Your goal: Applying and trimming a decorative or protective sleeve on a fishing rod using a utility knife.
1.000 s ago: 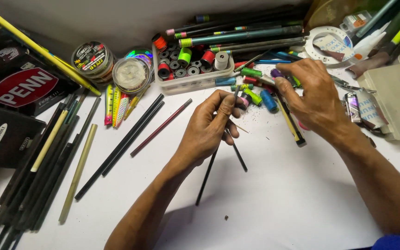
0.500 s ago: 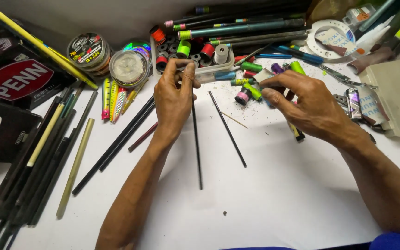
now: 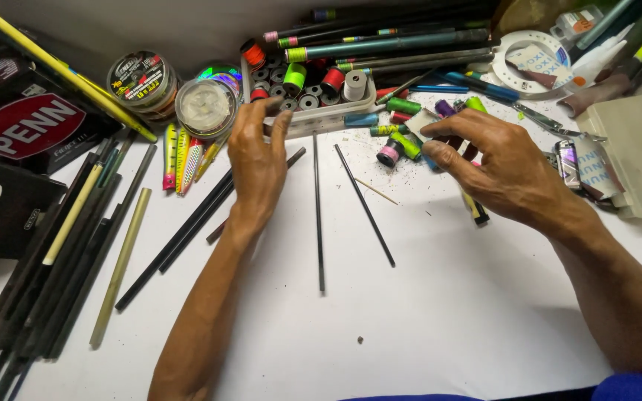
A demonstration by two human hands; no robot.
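While the left hand (image 3: 258, 160) rests with fingers spread open beside the clear tray of thread spools (image 3: 307, 100), the right hand (image 3: 499, 167) has its grip loosely curled over scattered spools (image 3: 399, 145); two thin black rods (image 3: 319, 215) lie between them on the white counter (image 3: 425, 319).

The near half of the white worktop (image 3: 425, 327) lies bare between the two forearms, so a hand could pass there freely, with only two thin black rods (image 3: 319, 215) lying across its upper part. To the left a fan of dark rod blanks (image 3: 53, 260) and two black boxes (image 3: 9, 163) close off that side, and two round line spools (image 3: 180, 93) sit just above the left hand (image 3: 256, 163). Along the far edge a clear tray of thread bobbins (image 3: 313, 93), long rods (image 3: 395, 41) and loose thread spools (image 3: 403, 134) crowd the way around the right hand (image 3: 499, 167), with a pale plastic case (image 3: 637, 148) blocking the right edge.
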